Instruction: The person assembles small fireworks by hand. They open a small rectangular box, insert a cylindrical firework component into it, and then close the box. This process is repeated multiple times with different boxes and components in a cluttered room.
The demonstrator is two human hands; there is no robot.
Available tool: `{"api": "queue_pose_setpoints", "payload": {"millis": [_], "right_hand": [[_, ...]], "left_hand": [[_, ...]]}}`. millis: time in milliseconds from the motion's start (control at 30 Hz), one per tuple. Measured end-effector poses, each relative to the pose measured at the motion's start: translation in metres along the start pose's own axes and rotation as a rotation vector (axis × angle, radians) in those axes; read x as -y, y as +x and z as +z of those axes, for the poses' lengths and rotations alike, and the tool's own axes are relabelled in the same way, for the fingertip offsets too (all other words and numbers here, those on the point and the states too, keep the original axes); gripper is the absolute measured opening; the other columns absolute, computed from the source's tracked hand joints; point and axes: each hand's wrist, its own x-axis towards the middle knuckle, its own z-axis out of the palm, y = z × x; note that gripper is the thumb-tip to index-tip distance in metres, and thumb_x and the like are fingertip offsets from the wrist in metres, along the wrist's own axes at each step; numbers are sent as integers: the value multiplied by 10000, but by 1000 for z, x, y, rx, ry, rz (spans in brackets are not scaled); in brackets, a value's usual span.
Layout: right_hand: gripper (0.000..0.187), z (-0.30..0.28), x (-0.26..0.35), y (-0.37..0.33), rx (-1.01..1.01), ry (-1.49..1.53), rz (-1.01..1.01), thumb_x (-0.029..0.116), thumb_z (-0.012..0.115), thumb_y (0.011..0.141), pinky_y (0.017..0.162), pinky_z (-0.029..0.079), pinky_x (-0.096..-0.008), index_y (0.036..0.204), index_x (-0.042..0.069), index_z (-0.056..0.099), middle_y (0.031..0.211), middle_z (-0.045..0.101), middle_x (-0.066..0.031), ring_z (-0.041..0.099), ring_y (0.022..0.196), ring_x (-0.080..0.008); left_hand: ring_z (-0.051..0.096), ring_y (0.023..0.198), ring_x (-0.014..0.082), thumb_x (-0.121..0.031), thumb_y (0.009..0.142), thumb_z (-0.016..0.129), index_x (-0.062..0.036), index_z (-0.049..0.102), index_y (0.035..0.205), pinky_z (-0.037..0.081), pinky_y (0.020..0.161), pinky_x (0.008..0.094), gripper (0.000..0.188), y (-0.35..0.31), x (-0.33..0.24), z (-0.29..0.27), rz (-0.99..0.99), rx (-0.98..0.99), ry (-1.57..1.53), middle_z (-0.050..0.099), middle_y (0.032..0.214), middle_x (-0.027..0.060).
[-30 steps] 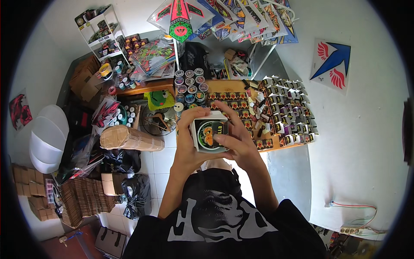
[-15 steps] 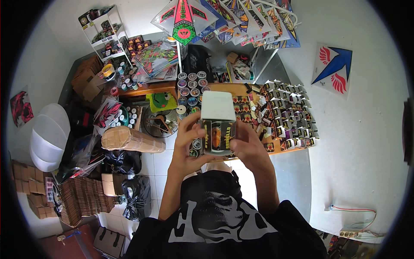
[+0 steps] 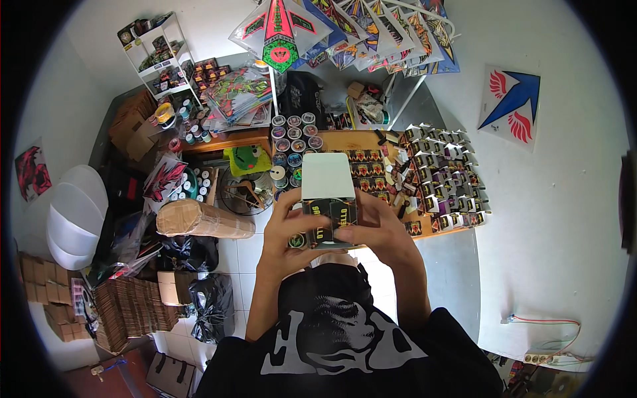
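Small box: [image 3: 324,206] between the two hands, over the near edge of the wooden table [image 3: 336,140], apart from its top.
Left hand: [image 3: 284,232] curled around the box's left side, a finger across the dark face.
Right hand: [image 3: 390,233] gripping the right side, thumb against that same face.
Nearer hand: neither; both touch the box, which lies right of the left palm and left of the right.
White flap: [image 3: 328,175] extends from the dark face toward the table's far edge.
Long axis: box plus flap seems longest from near to far; the body alone looks roughly cubic.
Dark face: [image 3: 323,207] turned toward the wearer.
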Motion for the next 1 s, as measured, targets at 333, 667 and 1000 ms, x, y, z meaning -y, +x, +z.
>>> {"api": "queue_pose_setpoints", "payload": {"millis": [333,667,1000], "right_hand": [[902,-15,-4,-2,19,-176,-51,126,875,870,1020,574,-392,1625,-55,416,1486,587,-145,678,1239,-259],[636,-2,18,13,-53,-154,-411,413,436,1169,1200,424,-482,1490,-125,544,1462,632,-231,603,1379,-303],[338,23,27,21,-184,-160,-485,175,573,1138,858,569,-244,1319,-58,739,1099,809,-117,732,976,-103]], "left_hand": [[706,1204,293,-118,695,998,-165,852,1150,633,895,384,480,8,-5,-6,-30,111,69,570,1448,165],[706,1207,290,-124,688,1001,-170,860,1128,635,915,388,465,10,-5,-4,-54,174,-4,572,1457,151],[696,1221,281,-130,693,1004,-174,865,1134,634,917,370,464,5,-7,-6,-92,166,26,577,1457,139]]}}
